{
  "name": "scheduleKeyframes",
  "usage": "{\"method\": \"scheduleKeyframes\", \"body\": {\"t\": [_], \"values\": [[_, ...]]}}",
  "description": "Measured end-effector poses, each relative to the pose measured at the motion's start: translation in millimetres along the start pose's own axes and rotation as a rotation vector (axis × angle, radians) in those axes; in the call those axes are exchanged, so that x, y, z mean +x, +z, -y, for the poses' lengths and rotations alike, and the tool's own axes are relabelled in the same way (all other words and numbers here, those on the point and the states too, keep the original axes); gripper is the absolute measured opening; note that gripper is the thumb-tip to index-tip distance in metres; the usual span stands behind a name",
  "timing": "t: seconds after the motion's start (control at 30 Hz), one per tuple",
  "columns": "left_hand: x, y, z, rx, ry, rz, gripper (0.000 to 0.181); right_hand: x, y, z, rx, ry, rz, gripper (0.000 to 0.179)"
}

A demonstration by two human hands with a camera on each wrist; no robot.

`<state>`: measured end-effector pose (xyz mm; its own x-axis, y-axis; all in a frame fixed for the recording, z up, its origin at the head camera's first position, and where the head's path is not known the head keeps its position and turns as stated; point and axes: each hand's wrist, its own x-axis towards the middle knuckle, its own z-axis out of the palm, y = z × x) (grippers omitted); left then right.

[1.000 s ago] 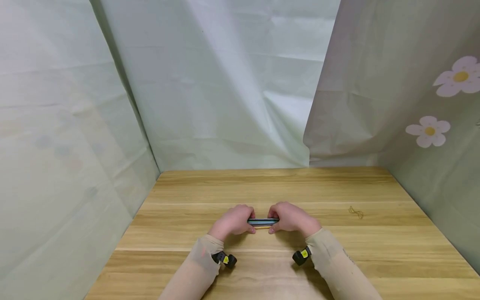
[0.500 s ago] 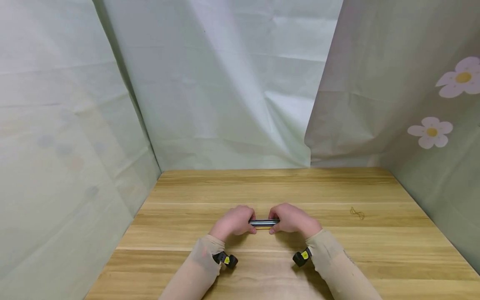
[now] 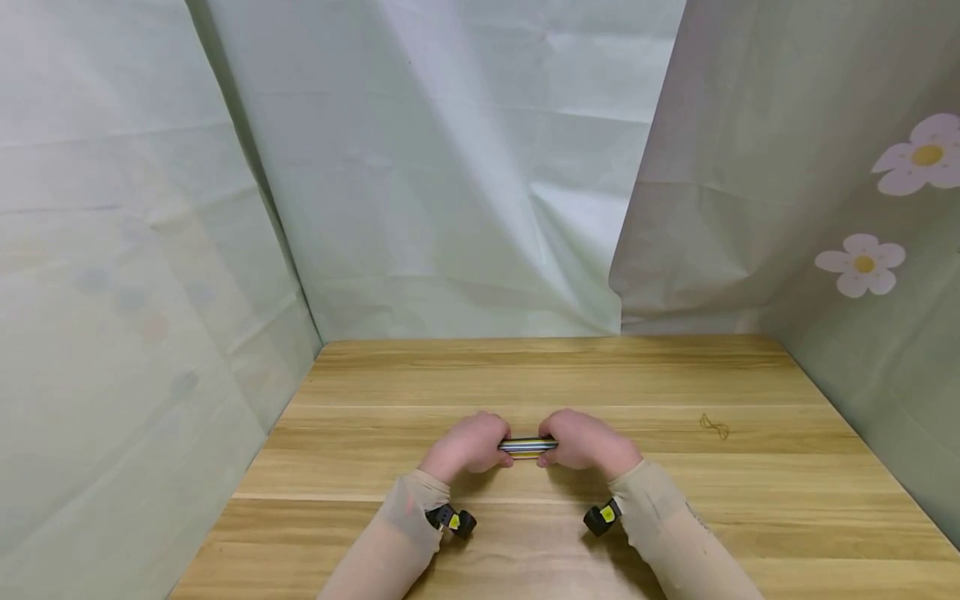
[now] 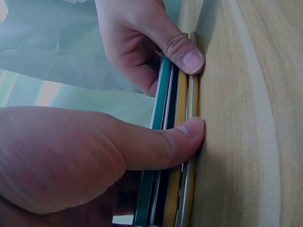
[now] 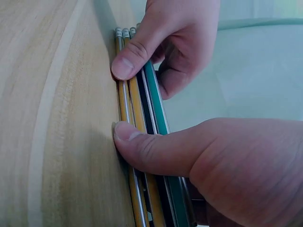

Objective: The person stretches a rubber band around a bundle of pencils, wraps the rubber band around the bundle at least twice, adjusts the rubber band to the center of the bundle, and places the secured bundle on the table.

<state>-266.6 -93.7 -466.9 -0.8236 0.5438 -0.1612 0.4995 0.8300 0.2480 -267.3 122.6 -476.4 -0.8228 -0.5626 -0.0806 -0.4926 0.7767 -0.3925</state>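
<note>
Both hands hold one bundle of pencils point(image 3: 528, 447) just above or on the tabletop, the pencils lying crosswise. My left hand point(image 3: 471, 443) grips the left end, thumb in front and fingers behind. At the other end my right hand point(image 3: 583, 442) grips in the same way. Close up, the left wrist view shows yellow, black and green pencils point(image 4: 163, 90) side by side, the yellow ones nearest the wood. White eraser tips point(image 5: 126, 32) stick out past the left hand in the right wrist view. The fingers behind the bundle are mostly hidden.
A thin yellowish loop, like a rubber band point(image 3: 715, 426), lies on the wooden table point(image 3: 390, 383) to the right of the hands. Pale fabric walls point(image 3: 465, 250) enclose the table at the back and both sides. Each wrist wears a small black camera point(image 3: 462, 523).
Between the hands, the visible stripes of the bundle have shifted from pale blue to grey and yellow. Both hands stay in nearly the same place.
</note>
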Motion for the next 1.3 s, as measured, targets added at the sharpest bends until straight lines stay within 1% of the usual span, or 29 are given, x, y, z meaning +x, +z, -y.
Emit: {"method": "scheduleKeyframes", "body": {"t": [0.17,0.3,0.37,0.47,0.6,0.67,0.77,0.87,1.0,1.1,1.23,1.3], "values": [[-1.0,-1.2,1.3,0.024,0.024,-0.026,0.021,-2.0,-2,6,-0.044,-0.005,-0.006,0.023],[-0.6,-0.7,1.2,0.051,0.024,-0.071,0.02,-3.4,-2,8,-0.081,0.014,-0.038,0.021],[0.0,0.1,-0.6,0.071,0.02,-0.101,0.018,-4.4,-1,9,-0.122,0.023,-0.058,0.02],[0.9,1.3,-4.0,0.143,0.019,-0.159,0.015,-5.0,0,9,-0.196,0.018,-0.115,0.018],[1.4,3.3,-7.4,0.236,0.015,-0.248,0.013,-5.2,-1,12,-0.243,0.005,-0.218,0.013],[1.3,4.7,-8.1,0.257,0.003,-0.283,0.016,-5.6,-1,13,-0.253,0.0,-0.262,0.011],[0.7,5.8,-8.9,0.272,-0.01,-0.316,0.023,-5.9,-3,15,-0.268,-0.002,-0.308,0.013],[0.9,6.1,-9.1,0.283,-0.01,-0.335,0.026,-5.6,-2,15,-0.289,0.007,-0.321,0.016],[1.9,6.8,-8.4,0.304,-0.002,-0.357,0.025,-4.5,-2,15,-0.295,0.028,-0.328,0.018],[3.2,7.6,-7.7,0.342,0.007,-0.392,0.025,-4.4,-3,16,-0.29,0.037,-0.344,0.019],[4.6,9.4,-7.1,0.388,0.017,-0.443,0.024,-4.4,-3,17,-0.293,0.041,-0.345,0.021],[5.0,9.9,-7.3,0.4,0.02,-0.453,0.024,-3.8,-3,16,-0.296,0.039,-0.347,0.021]]}}
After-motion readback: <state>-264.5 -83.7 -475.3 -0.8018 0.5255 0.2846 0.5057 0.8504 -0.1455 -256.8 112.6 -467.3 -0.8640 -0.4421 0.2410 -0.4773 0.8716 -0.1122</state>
